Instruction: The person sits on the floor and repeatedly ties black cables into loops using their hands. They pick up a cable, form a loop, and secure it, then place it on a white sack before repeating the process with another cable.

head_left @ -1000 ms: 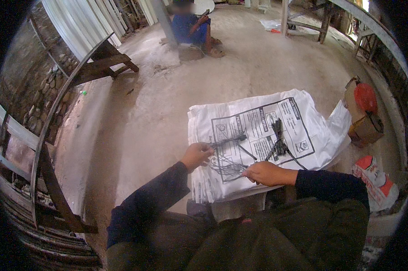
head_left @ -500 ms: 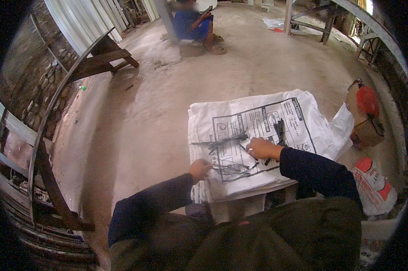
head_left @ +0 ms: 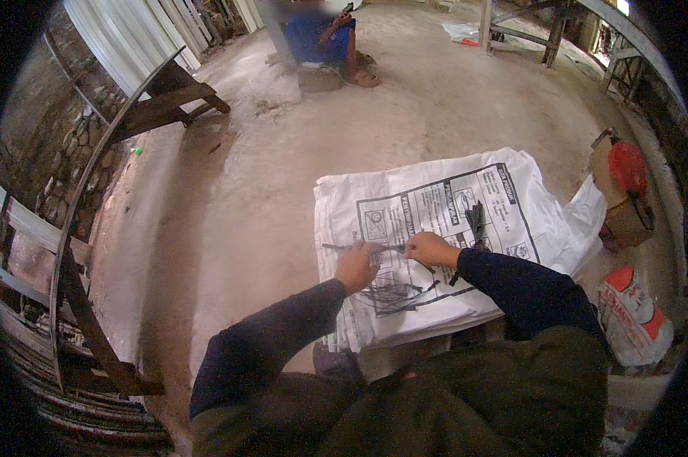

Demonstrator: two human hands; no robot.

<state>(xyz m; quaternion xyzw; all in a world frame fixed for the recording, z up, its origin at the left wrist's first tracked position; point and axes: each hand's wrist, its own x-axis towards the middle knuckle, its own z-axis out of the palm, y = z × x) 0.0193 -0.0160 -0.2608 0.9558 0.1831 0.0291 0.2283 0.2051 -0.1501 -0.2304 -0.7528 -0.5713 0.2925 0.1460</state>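
A thin bundle of black strips (head_left: 390, 247) lies across the printed white sacks (head_left: 336, 199), with both of my hands on it. Closed fingers of my left hand (head_left: 357, 266) grip its left part, and one end pokes out beyond them. My right hand (head_left: 431, 250) pinches the bundle's right end. Below my hands spreads a loose group of thin black strips (head_left: 393, 295). Another black clump (head_left: 476, 221) rests on the sacks beyond my right hand. Part of each group is hidden by my hands.
At right stand a cardboard box (head_left: 622, 225) with a red bundle (head_left: 628, 169) and a red-and-white sack (head_left: 633, 316). A person in blue (head_left: 321, 42) sits by a post ahead. A wooden bench frame (head_left: 172, 99) is at left, a table leg (head_left: 486, 27) far right.
My left hand has moved up and right from the lower loose strips to the upper bundle. My right hand has shifted slightly left and now pinches the bundle's end.
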